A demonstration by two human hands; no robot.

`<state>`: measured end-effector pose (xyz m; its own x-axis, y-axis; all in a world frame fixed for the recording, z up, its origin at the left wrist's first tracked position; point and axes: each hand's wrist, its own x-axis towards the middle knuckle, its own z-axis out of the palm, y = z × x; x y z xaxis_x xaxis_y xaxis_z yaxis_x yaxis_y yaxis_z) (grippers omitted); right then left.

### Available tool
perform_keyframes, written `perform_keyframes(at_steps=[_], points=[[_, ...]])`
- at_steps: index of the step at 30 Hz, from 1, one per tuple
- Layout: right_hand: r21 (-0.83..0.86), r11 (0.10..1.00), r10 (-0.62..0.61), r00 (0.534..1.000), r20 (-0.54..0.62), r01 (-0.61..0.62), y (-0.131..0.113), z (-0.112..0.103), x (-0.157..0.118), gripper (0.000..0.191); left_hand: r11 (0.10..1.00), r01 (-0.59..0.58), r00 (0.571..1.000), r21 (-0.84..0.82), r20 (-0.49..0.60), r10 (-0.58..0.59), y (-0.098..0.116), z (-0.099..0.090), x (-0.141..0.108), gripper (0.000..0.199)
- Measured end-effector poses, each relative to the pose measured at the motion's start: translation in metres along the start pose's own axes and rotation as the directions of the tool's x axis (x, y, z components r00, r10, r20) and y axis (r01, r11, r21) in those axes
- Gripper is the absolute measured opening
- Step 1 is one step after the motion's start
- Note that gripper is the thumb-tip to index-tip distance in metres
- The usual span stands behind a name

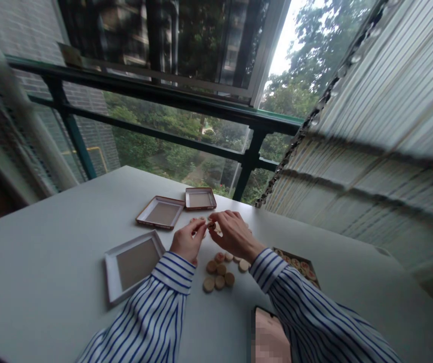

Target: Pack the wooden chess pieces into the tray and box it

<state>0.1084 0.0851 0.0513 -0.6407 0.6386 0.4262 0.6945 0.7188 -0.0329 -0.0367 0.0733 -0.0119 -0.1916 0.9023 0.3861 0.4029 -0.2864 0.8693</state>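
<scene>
My left hand (188, 241) is closed in a pinch above the table, its fingertips nearly meeting those of the other hand. Whatever is in this pinch is too small to make out. Between the thumb and fingers of my right hand (235, 234) is a round wooden Chinese chess piece (211, 226) with a dark mark on its face. More pieces lie partly hidden behind both hands. On the near side, several loose chess pieces (220, 281) lie flat in a group, mostly plain side up. One reddish-marked piece (220, 257) is among them.
A shallow white-rimmed tray (111, 280) lies left of my left forearm. Two smaller brown-edged trays (159, 224) (200, 206) sit farther back. Beside my right forearm, a box of marked pieces (300, 267) is partly covered. A phone (272, 338) lies at the near edge. Railing and window stand beyond.
</scene>
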Motion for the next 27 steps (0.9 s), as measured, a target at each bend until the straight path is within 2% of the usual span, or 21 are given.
perform_keyframes(at_steps=[4,10,15,23,27], points=[[0.008,1.000,-0.010,1.000,-0.002,0.010,-0.003,-0.007,-0.005,0.020,0.959,0.122,0.992,-0.255,0.042,-0.115,0.003,0.004,0.000,0.031],[0.019,1.000,-0.020,1.000,0.005,0.020,-0.004,-0.016,-0.013,0.020,0.810,0.256,0.967,-0.527,0.141,-0.214,0.017,0.006,-0.002,0.032],[0.038,0.999,-0.007,1.000,0.010,0.007,-0.004,-0.023,-0.021,0.024,0.790,0.281,0.960,-0.546,0.170,-0.223,0.030,0.004,-0.006,0.029],[0.077,0.996,0.036,0.999,0.013,-0.037,0.000,-0.034,-0.037,0.036,0.843,0.204,0.975,-0.497,0.184,-0.127,0.039,0.006,-0.014,0.027],[0.084,0.995,0.056,0.998,0.026,-0.058,0.003,-0.043,-0.049,0.035,0.835,0.230,0.970,-0.500,0.191,-0.153,0.045,0.009,-0.019,0.025]])
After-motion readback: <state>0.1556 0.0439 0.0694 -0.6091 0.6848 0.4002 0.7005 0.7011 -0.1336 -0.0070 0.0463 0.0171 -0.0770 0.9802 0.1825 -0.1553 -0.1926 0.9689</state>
